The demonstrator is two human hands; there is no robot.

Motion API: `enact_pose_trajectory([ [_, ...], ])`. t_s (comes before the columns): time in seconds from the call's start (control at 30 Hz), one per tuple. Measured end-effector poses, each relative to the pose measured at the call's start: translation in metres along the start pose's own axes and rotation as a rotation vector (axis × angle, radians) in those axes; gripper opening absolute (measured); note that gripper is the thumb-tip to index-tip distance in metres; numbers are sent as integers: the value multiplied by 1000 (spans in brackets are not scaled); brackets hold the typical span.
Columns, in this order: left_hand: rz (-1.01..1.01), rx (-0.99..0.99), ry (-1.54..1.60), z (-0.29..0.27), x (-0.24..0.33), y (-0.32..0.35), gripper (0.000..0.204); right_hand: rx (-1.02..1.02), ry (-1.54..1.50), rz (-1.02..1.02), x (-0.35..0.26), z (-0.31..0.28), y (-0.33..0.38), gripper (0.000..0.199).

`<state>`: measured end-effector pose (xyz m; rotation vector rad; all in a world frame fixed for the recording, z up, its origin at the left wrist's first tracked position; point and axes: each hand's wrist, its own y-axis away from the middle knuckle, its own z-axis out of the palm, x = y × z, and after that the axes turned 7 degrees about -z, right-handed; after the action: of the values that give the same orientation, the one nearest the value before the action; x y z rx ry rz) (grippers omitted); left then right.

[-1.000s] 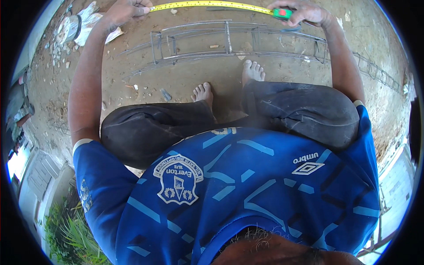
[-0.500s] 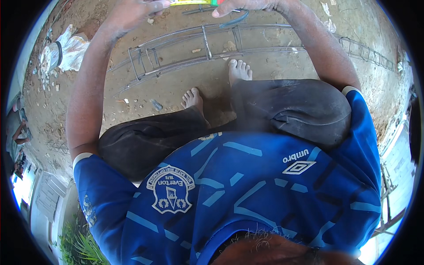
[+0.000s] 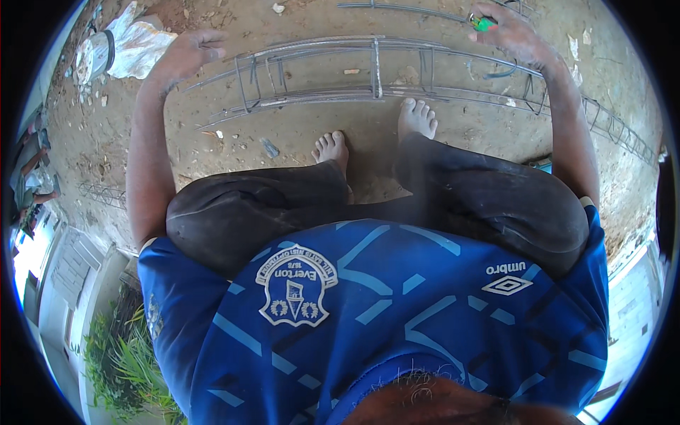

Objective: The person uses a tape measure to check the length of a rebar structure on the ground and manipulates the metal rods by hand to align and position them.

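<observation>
My right hand (image 3: 516, 37) is closed around a small green tape measure (image 3: 484, 24), near the top right. Its yellow blade does not show now. My left hand (image 3: 190, 55) hangs at the upper left with fingers loosely apart and nothing in them. Between and below the hands, a long cage of steel bars (image 3: 376, 67) lies on the ground, its stirrups standing across it. Left of the cage's near end is my left hand; the right forearm passes over the other end. Both hands are apart from the bars.
A white bucket (image 3: 91, 58) with a pale sack (image 3: 138, 44) is at the upper left. Loose steel bars (image 3: 404, 8) lie at the far side. My bare feet (image 3: 416, 119) are close to the cage. People sit at the far left edge, near plants (image 3: 134, 361) and walls.
My hands have moved apart, left hand down and leftward, right hand to the right with the tape measure. The yellow blade stretched between them before is out of sight.
</observation>
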<state>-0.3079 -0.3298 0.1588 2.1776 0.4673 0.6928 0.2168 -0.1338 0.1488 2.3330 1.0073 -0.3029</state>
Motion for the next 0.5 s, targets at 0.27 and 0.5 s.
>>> enact_pose_trajectory([
  [0.27,-76,39,17,10,5,16,38,-165,-75,157,-23,14,-12,56],
  [0.5,219,145,-194,21,38,20,36,99,184,-348,31,69,-4,39],
])
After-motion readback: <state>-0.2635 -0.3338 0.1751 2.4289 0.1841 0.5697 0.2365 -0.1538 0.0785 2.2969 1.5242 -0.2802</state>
